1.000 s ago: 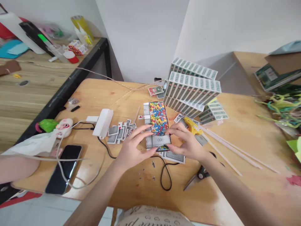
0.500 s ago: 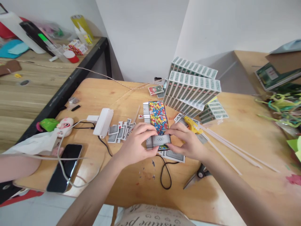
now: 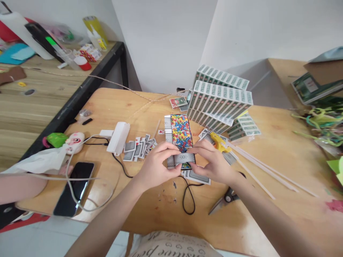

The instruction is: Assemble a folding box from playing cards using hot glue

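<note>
left hand [image 3: 157, 167]: bare | left forearm [image 3: 112, 217]: unsleeved to the 7 o'clock edge | right hand [image 3: 214, 162]: bare | right forearm [image 3: 268, 212]: unsleeved to the 5 o'clock edge | garment [image 3: 171, 247] at 6 o'clock: cream cloth, small dark heart outlines, a row of dark lettering

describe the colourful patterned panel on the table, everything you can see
The colourful panel is a flat, paper-like rectangle printed in red, blue, yellow and green shapes. It lies on the table, lengthwise away from the person, with a grey card strip along its left edge. At its near end the left hand and right hand pinch a grey-backed card over it.
</note>
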A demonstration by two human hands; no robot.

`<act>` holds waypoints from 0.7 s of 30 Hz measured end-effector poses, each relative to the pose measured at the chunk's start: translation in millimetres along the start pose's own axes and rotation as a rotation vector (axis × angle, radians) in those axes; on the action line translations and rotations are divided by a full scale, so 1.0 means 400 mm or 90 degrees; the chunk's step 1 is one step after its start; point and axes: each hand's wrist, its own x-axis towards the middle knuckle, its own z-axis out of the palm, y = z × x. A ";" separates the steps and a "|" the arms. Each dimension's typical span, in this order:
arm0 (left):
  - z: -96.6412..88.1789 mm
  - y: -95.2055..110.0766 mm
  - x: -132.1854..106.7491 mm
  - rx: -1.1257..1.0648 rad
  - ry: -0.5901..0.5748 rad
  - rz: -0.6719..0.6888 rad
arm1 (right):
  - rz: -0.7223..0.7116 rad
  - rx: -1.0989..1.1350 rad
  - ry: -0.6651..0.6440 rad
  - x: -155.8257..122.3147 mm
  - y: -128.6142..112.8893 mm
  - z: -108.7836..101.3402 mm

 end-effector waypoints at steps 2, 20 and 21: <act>0.000 0.000 0.001 -0.002 -0.002 -0.005 | -0.006 -0.008 0.005 0.002 -0.004 0.001; -0.002 -0.010 0.001 0.009 -0.014 0.040 | 0.018 0.012 -0.003 -0.012 0.003 -0.003; -0.002 -0.009 -0.001 0.016 -0.013 0.035 | 0.035 0.018 -0.020 -0.014 0.001 -0.006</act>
